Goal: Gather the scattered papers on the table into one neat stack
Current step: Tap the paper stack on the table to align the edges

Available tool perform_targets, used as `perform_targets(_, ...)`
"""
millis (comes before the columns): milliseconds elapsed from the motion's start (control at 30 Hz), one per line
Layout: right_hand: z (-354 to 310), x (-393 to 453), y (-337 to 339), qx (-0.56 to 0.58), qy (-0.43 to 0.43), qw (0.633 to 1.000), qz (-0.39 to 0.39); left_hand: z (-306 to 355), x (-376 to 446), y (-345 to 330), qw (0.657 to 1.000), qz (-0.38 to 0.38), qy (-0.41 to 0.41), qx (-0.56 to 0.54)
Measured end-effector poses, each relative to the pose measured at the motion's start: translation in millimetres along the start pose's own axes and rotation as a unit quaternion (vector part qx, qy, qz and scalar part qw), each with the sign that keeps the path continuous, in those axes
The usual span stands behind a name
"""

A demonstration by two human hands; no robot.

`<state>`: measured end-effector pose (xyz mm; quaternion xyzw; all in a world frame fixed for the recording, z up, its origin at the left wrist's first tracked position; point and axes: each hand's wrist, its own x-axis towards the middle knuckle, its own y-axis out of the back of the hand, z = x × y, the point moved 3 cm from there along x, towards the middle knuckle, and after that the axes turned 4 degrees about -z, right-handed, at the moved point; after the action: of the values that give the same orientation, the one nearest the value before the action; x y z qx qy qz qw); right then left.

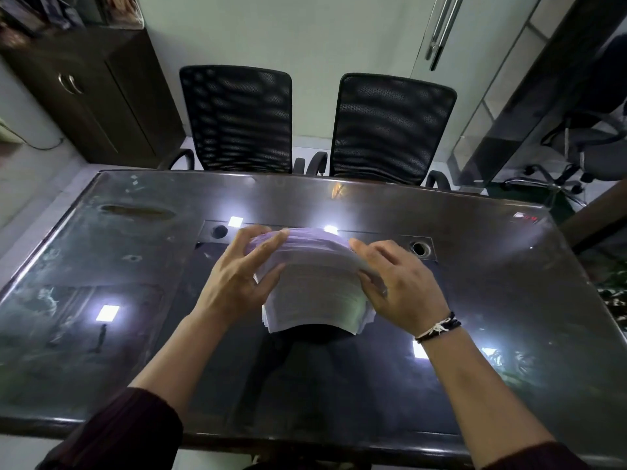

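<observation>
Both hands on the stack of papers (314,283) now. I have it between them, roughly centre of the table (492,317), lifted or bowed so the near edge curves up off the glass; can't tell if the far edge touches the surface.

Left hand (237,279) grips the stack's left side: fingers spread over the top-left corner, thumb (271,278) pressed into the left edge lower down. Right hand (397,283) holds the right side, fingers curled over the top-right edge, thumb side tucked against the sheets; the exact thumb position is hidden behind the paper. Hands are apart, one per side, paper filling the gap.

Sheets are fanned slightly: edges staggered at the near-left and near-right corners, not square. Top of the stack looks purplish under the light.

Right wrist has a black-and-white bracelet (437,327). Dark sleeve (129,432) on the left forearm.

Beyond the hands: two cable holes in the tabletop, one (220,231) just past the left fingers, one (420,248) just right of the right fingers. Further out, two black mesh chairs (237,117) pushed to the far table edge. Dark cabinet (98,93) far left of the left hand. Ceiling light reflections scattered on the glass.
</observation>
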<state>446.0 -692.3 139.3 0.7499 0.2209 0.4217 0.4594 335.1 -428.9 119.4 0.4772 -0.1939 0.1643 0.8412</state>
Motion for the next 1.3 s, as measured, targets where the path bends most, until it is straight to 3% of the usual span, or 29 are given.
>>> perform_targets(433,1.1,5.0,-1.5,-0.048,0.067,0.994,-0.076,9.0,12.0,13.3,0.994,-0.085,-0.034,0.052)
perform_targets(633,-0.3,7.1,1.6,-0.064,0.05,0.992,-0.096,14.0,20.9,14.3,0.983,-0.152,-0.057,0.086)
perform_targets(900,-6.7,15.7,9.7,-0.085,-0.005,0.989,-0.124,16.1,24.0,14.0,0.98,-0.177,-0.046,0.08)
perform_targets(1300,-28.1,21.4,6.6,-0.15,-0.007,0.977,-0.148,18.8,30.5,13.6,0.973,-0.208,-0.051,0.082)
